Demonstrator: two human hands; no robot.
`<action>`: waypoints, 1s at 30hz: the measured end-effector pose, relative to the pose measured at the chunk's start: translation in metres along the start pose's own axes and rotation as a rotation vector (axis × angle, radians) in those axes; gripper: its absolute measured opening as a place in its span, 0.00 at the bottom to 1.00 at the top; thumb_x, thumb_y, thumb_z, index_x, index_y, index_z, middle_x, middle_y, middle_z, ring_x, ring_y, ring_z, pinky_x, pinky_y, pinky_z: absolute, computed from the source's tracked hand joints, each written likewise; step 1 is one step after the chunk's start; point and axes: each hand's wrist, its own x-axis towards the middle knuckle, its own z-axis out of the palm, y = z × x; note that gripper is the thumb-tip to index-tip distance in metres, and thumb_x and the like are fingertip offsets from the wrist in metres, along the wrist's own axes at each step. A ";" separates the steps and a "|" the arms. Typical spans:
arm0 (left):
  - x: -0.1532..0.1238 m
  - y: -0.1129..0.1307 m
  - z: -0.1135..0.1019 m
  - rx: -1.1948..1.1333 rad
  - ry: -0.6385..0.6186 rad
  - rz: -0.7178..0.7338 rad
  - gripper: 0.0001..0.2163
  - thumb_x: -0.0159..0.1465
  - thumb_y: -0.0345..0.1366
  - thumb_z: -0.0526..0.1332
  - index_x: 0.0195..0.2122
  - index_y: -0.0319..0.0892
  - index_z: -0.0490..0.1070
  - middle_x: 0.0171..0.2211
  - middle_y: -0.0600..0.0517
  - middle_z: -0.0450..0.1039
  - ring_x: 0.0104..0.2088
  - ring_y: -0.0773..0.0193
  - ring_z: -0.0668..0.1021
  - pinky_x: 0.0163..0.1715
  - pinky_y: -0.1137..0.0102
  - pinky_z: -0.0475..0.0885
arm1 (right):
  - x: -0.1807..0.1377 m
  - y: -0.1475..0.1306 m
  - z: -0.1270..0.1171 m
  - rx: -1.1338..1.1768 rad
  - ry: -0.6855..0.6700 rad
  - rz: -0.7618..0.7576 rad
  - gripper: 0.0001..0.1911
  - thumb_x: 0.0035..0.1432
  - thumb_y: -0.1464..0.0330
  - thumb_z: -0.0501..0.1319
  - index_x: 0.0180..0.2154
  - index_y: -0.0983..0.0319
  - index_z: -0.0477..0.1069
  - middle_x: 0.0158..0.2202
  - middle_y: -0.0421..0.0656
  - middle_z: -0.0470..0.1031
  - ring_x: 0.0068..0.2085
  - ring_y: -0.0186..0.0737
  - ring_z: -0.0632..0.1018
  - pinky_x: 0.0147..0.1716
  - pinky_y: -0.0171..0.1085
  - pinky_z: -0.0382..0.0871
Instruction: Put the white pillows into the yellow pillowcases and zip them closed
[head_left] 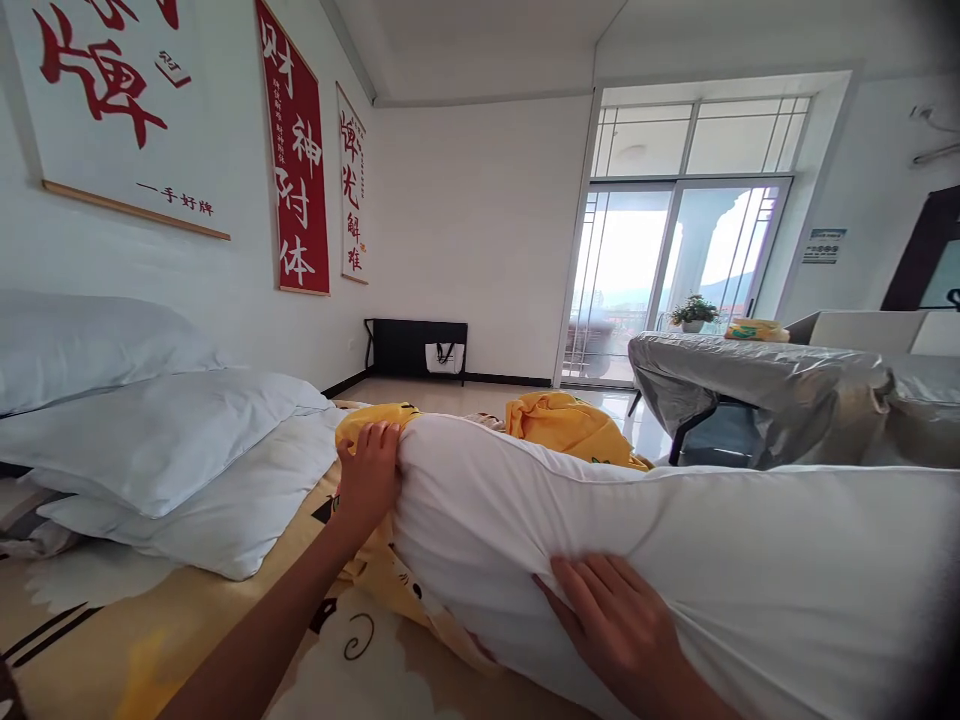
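The long white pillow (787, 560) lies under and between the hands, stretching beyond the right hand until the picture's edge cuts it off; a dark blur shades that side too. The left hand (371, 465) is curled over the yellow cover (386, 560) at the pillow's near-left end; its thumb is hard to make out, and how far the cover reaches beneath the pillow is hidden. The right hand (622, 620) pinches the white fabric narrowly between thumb and fingers, drawing creases toward the grip; its fingertips partly sink into the fold. Both forearms run out of the bottom of the view, the left one covering some of the patterned sheet (367, 640) below it.

Past the hands, the pillow's bulk blocks the lower part of a yellow cloth bundle (566, 425) and much of the floor. To the left of the left hand, white pillows (217, 430) lie stacked, the outer ones cut off. Farther beyond the right hand stands a desk (750, 350) under crinkled plastic, bearing a potted plant (694, 312) and a yellow packet (756, 330) too small to identify; a dark chair (716, 435) is partly hidden below. Well ahead of the left hand, a white bag (444, 358) sits before a black panel (397, 348).
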 end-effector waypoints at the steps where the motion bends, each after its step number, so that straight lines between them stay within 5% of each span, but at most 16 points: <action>1: 0.000 -0.003 0.000 0.007 0.011 0.016 0.18 0.59 0.24 0.50 0.48 0.40 0.68 0.49 0.42 0.71 0.52 0.51 0.70 0.47 0.53 0.59 | 0.002 -0.001 -0.002 -0.003 0.002 0.002 0.03 0.61 0.75 0.57 0.37 0.66 0.69 0.25 0.43 0.73 0.29 0.39 0.72 0.32 0.39 0.60; 6: 0.001 -0.005 0.002 0.016 0.082 0.054 0.12 0.59 0.22 0.50 0.38 0.40 0.70 0.38 0.46 0.76 0.42 0.54 0.74 0.43 0.56 0.57 | 0.043 0.001 -0.015 -0.041 -0.048 0.076 0.08 0.62 0.66 0.57 0.33 0.63 0.71 0.27 0.45 0.73 0.30 0.41 0.70 0.34 0.41 0.60; 9: 0.001 -0.002 0.004 0.036 0.124 0.058 0.11 0.59 0.23 0.51 0.36 0.40 0.71 0.36 0.47 0.76 0.39 0.55 0.74 0.41 0.57 0.57 | 0.086 0.009 -0.007 -0.119 -0.148 0.140 0.17 0.62 0.61 0.56 0.48 0.63 0.71 0.46 0.52 0.73 0.47 0.51 0.71 0.46 0.46 0.60; 12: -0.001 -0.004 0.004 0.051 0.150 0.066 0.10 0.59 0.23 0.52 0.35 0.40 0.71 0.35 0.47 0.76 0.38 0.55 0.74 0.41 0.58 0.56 | 0.120 0.015 0.019 -0.046 -0.349 0.180 0.31 0.62 0.53 0.54 0.63 0.58 0.57 0.57 0.52 0.66 0.56 0.53 0.65 0.53 0.50 0.56; 17: -0.003 -0.015 -0.002 0.075 0.122 0.074 0.09 0.61 0.25 0.53 0.32 0.41 0.72 0.32 0.50 0.76 0.35 0.57 0.74 0.41 0.58 0.56 | 0.128 0.010 0.056 0.145 -0.597 0.126 0.36 0.61 0.49 0.52 0.65 0.57 0.52 0.49 0.50 0.71 0.50 0.51 0.70 0.52 0.51 0.58; 24: 0.024 -0.010 -0.019 0.134 -0.007 0.045 0.11 0.64 0.30 0.51 0.40 0.41 0.72 0.40 0.45 0.76 0.41 0.52 0.73 0.43 0.56 0.57 | 0.117 0.001 0.047 0.227 -0.602 0.008 0.29 0.61 0.54 0.56 0.61 0.56 0.58 0.49 0.48 0.71 0.49 0.50 0.70 0.52 0.51 0.57; 30: 0.064 0.009 -0.025 0.198 -0.045 0.160 0.07 0.61 0.31 0.56 0.38 0.41 0.71 0.39 0.44 0.73 0.42 0.49 0.71 0.41 0.57 0.59 | 0.120 0.000 0.044 0.253 -0.626 -0.030 0.27 0.61 0.55 0.57 0.59 0.57 0.61 0.47 0.47 0.73 0.47 0.47 0.71 0.50 0.48 0.58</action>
